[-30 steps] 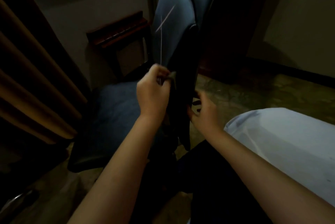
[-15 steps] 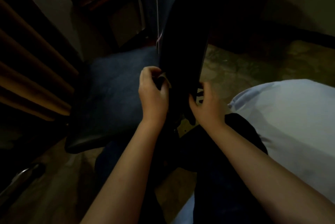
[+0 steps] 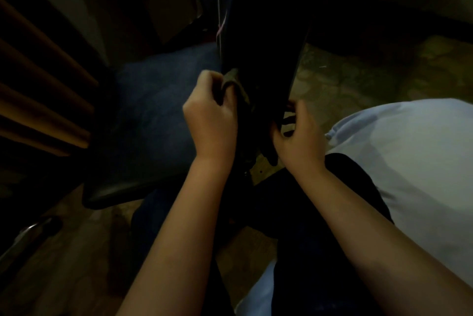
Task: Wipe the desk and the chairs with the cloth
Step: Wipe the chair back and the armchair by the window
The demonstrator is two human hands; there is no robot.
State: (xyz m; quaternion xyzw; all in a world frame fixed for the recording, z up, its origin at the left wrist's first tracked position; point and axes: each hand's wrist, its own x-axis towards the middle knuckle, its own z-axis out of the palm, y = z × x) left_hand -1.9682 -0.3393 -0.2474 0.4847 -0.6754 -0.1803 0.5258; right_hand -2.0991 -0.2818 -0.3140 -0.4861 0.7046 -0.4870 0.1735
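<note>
- Left hand point(image 3: 210, 121) — my fingers are curled tight, with the cloth point(image 3: 234, 79) pinched between thumb and knuckles.
- The cloth is olive-grey and bunched. It is pressed against the left edge of the chair back point(image 3: 263, 34), low down, where that edge comes near the seat point(image 3: 153, 116). Part of it trails down beside my wrist and is lost in shadow.
- Right hand point(image 3: 298, 139) — my fingers are hooked round the lower right edge of the chair back, thumb underneath, gripping it. Something black shows between the fingers; I cannot tell what.
- My two hands sit on opposite sides of the chair back, close together, with only its dark bottom end between them.
- The chair back is near black on this side and rises upward out of view. A thin pale thread point(image 3: 221, 25) hangs along its left edge.
- The seat is blue fabric with a dark rim. It lies to my left, under and beyond the left hand.
- My white shirt point(image 3: 409, 162) fills the right side; dark trousers point(image 3: 320, 213) are below my forearms.
- The floor point(image 3: 358, 77) is patterned and greenish, showing past the right hand.
- A tan curtain point(image 3: 38, 72) hangs in folds at far left. A metal bar point(image 3: 25, 231) is low in the left corner, too dim to identify.
</note>
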